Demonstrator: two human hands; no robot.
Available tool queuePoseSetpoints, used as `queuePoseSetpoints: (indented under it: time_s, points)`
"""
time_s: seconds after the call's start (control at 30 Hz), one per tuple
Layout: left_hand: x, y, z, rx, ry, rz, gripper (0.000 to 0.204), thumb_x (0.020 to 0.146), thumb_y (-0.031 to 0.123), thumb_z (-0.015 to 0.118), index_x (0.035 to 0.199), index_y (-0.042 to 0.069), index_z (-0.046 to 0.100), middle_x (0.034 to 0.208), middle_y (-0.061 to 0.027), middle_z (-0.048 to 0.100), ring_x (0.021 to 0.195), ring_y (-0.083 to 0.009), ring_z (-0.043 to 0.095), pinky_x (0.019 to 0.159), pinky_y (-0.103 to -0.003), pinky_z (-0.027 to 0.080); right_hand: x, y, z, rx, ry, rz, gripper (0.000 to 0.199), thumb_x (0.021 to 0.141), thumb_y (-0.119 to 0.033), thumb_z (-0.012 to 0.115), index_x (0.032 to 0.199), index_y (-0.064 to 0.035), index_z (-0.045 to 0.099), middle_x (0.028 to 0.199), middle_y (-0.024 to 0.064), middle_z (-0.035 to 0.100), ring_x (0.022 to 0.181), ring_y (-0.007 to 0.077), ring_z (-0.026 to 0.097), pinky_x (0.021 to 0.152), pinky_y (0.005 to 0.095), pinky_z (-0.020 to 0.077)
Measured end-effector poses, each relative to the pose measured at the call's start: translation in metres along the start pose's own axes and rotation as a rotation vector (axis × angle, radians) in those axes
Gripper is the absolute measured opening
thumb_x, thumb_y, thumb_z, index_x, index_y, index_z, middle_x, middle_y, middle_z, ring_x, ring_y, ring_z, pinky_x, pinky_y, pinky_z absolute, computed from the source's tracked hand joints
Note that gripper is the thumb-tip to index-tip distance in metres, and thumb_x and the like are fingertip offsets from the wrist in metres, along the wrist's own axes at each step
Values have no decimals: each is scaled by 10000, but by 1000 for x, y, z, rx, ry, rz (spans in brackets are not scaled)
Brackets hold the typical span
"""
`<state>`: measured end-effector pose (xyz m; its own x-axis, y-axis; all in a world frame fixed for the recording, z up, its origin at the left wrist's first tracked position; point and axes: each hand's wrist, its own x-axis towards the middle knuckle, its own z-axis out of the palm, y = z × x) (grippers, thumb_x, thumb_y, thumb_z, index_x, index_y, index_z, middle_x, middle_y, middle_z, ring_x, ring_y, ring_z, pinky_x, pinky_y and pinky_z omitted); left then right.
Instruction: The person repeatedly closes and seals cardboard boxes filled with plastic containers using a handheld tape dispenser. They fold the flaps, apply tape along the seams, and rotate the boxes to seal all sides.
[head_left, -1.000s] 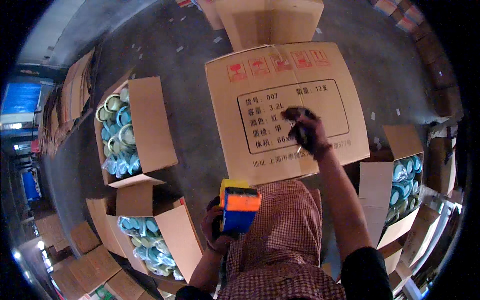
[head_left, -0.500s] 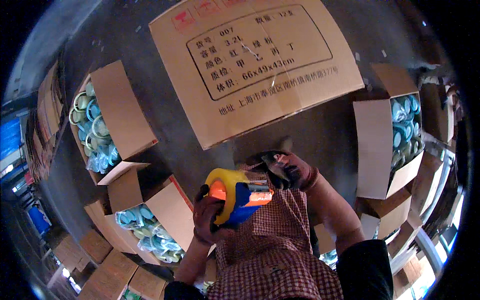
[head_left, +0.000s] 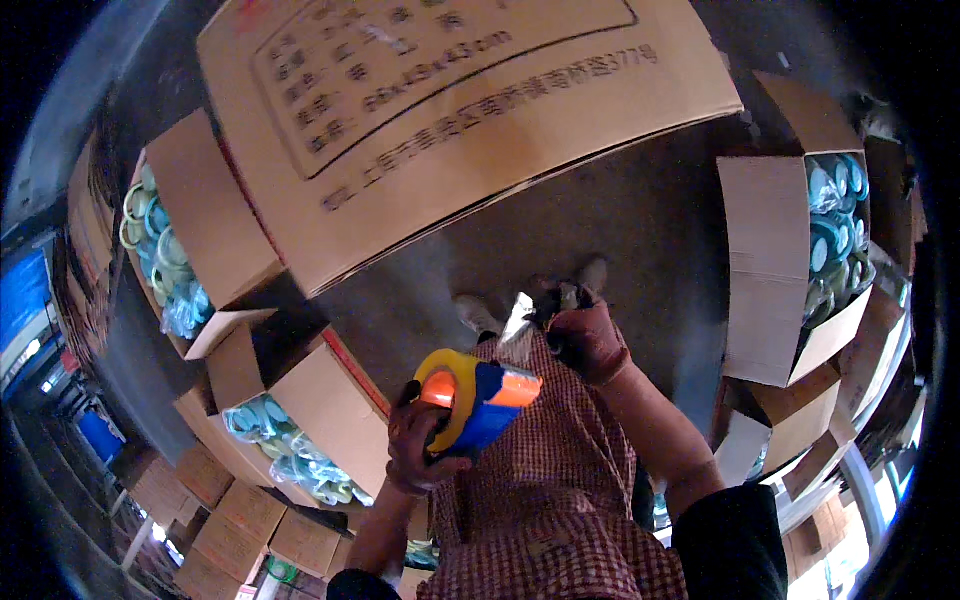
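My left hand (head_left: 418, 440), in a dark-fingered glove, is closed round a tape dispenser (head_left: 485, 412) with yellow, blue and orange parts. Ahead and to the right of it, my gloved right hand (head_left: 588, 338) has its fingers bent together. At those fingertips a shiny, pale strip of packing tape (head_left: 519, 318) catches the light above my checked apron. The darkness of the glove hides the exact grip on the strip. Beyond both hands stands a large closed carton (head_left: 480, 140) with dark print on its top; neither hand touches it.
Open cartons of bagged green and blue plastic ware stand at left (head_left: 215, 215), lower left (head_left: 325, 410) and right (head_left: 765, 270). Closed cartons (head_left: 235, 525) are stacked at the lower left. My shoes (head_left: 478, 315) show on the dark floor.
The large carton now appears nearer and further left. My right hand has shifted slightly from the dispenser, and a bright strip of tape now shows beside its fingers. The left hand keeps the dispenser.
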<state>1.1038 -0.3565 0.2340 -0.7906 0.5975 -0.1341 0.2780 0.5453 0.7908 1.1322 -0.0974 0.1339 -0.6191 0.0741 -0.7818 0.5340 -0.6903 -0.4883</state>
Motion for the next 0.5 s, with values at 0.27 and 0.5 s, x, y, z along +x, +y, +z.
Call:
queuePoseSetpoints:
  time_s: [0.27,0.5]
  points:
    - [55,-71,123,91,-144,-149,840,597,611,662,1191,45,483,1158,-147,523,1088,-344,462,923,-446,348,114,-50,-152,201,402,-373,411,684,-79,549,1089,-10,524,975,128,614,546,127,506,449,231,404]
    - [99,-159,180,348,-280,112,720,588,613,672,1046,76,530,1183,-139,508,1086,-363,459,948,-471,320,234,84,-286,65,-116,-71,601,718,-264,594,1219,25,429,1121,156,559,915,207,570,807,313,441]
